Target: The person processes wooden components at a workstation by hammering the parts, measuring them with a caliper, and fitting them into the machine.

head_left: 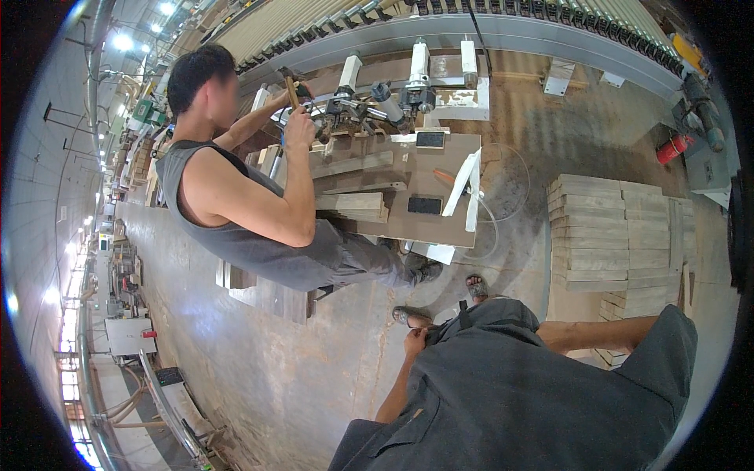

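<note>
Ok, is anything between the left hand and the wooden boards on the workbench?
Yes: in this view, the co-worker's trousered legs stand between the left hand and the wooden boards, at the near side of the workbench.

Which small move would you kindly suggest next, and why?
Perhaps step back slightly from the brown rectangular table: there, a grey-clad co-worker holds up a wooden-handled hammer, while your left hand rests at your dark grey clothing.
</note>
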